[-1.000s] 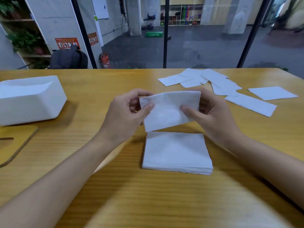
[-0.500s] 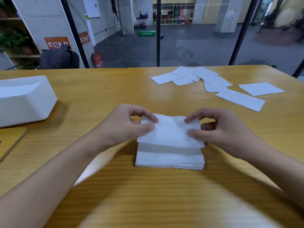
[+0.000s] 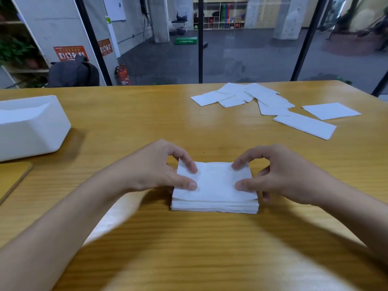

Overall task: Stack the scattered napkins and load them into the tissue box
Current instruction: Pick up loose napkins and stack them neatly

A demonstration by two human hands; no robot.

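Held the top napkin (image 3: pixel 214 181) flat on the stack (image 3: pixel 214 206), close in front at mid-table (image 3: pixel 147 114). Kept the left hand (image 3: pixel 153 171) curled at its left edge and the right hand (image 3: pixel 281 177) curled at its right edge, pressing thumb and forefinger tips of each on the sheet. Could not see the other fingers well. Found the loose napkins (image 3: pixel 270 99) well apart from the stack, ahead and to the right, overlapping and slanting at mixed angles. Judged them nearer the right hand, so probably that hand's reach. Found the box (image 3: pixel 31 127) well off to the left, nearer the left hand. Judged loading still some way off.
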